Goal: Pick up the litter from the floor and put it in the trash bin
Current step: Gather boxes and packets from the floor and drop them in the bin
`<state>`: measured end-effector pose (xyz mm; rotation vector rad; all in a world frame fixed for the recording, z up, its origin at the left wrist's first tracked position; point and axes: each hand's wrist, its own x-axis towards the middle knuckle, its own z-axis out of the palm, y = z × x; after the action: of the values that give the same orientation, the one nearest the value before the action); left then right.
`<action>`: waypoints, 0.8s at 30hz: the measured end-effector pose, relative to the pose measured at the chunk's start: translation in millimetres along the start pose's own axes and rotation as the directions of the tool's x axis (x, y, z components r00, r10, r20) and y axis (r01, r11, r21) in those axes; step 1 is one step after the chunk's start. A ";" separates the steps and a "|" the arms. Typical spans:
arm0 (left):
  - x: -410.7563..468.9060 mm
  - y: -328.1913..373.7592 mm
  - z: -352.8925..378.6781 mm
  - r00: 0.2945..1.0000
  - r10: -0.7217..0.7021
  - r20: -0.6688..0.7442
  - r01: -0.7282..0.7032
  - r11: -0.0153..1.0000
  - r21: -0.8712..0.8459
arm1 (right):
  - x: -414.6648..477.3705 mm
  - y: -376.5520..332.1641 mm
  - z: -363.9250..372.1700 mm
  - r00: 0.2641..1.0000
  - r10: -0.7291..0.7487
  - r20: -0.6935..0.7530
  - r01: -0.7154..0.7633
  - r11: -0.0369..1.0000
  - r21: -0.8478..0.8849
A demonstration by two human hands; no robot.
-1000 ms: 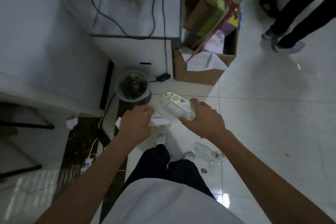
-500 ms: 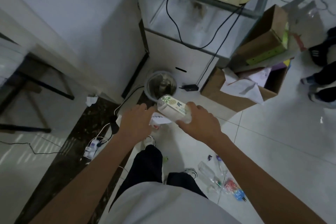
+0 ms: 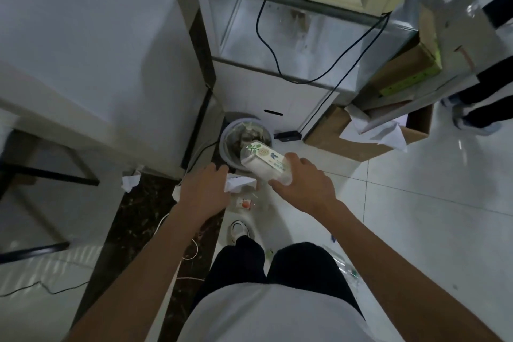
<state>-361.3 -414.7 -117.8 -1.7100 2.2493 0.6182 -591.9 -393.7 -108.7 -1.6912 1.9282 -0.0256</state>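
Observation:
My right hand (image 3: 302, 183) grips a white tissue pack (image 3: 263, 162) with green leaf print, its far end over the near rim of the round trash bin (image 3: 225, 139). The bin stands on the floor against a white cabinet and holds litter. My left hand (image 3: 205, 189) holds a crumpled white paper (image 3: 239, 184) just in front of the bin. A small wrapper with a red mark (image 3: 244, 204) lies on the floor under my hands. A clear plastic bottle (image 3: 347, 272) lies by my right leg.
A glass-topped cabinet (image 3: 291, 44) with black cables stands behind the bin. An open cardboard box (image 3: 336, 136) of paper sits to the right. Crumpled paper (image 3: 130, 181) lies by the wall at left. Another person's feet (image 3: 472, 119) are at far right. A black-framed table (image 3: 55, 178) is at left.
I have stepped closer to the bin. Both hands moved forward with their litter, and the tissue pack now overlaps the bin's rim.

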 end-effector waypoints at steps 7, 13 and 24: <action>42.7 -17.1 16.3 1.000 -0.020 -0.014 0.018 0.993 -0.120 | 38.4 0.2 15.8 0.997 0.072 0.019 -0.073 0.994 0.076; 85.6 -24.9 34.7 0.997 -0.077 -0.001 0.076 0.978 -0.197 | 86.9 10.7 30.2 0.994 0.080 0.070 -0.083 0.995 0.047; 143.5 -20.4 76.3 0.995 -0.097 0.007 0.097 0.988 -0.121 | 149.7 41.1 64.8 0.984 0.099 0.145 -0.106 0.994 0.039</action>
<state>-386.4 -505.5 -251.9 -1.8629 2.1529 0.7468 -607.6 -500.3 -237.9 -1.5190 1.8905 0.0868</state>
